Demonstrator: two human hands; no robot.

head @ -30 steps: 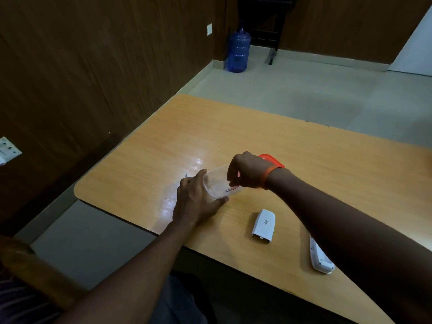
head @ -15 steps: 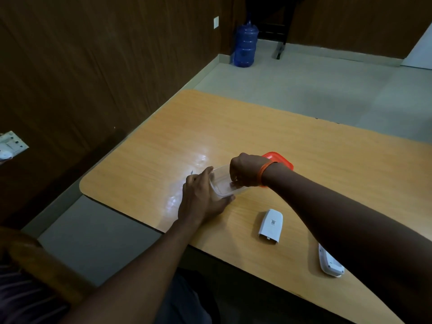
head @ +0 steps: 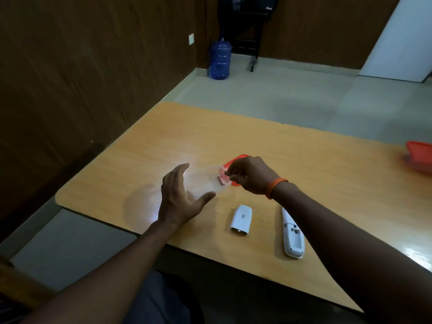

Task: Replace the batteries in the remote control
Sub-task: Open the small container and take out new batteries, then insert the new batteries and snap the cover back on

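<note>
A white remote control (head: 292,236) lies face down near the table's front edge, its battery compartment uncovered. Left of it lies its white battery cover (head: 242,220). A clear plastic container (head: 205,181) stands further back with a small reddish battery (head: 221,181) inside. My left hand (head: 180,197) is open, fingers spread, cupped loosely against the container's near left side. My right hand (head: 251,177), with an orange wristband, hovers at the container's right rim, its fingertips pinched on a small pale item that looks like a battery. A red lid (head: 237,159) lies behind that hand.
The wooden table (head: 304,164) has its rounded left corner and front edge close to me. A red-lidded container (head: 418,157) sits at the far right edge of view. A blue water jug (head: 221,59) stands on the floor by the wall.
My right hand has come out of the container with its fingers pinched. My left hand has let go of the container and spread open. The remote is now uncovered by my arm.
</note>
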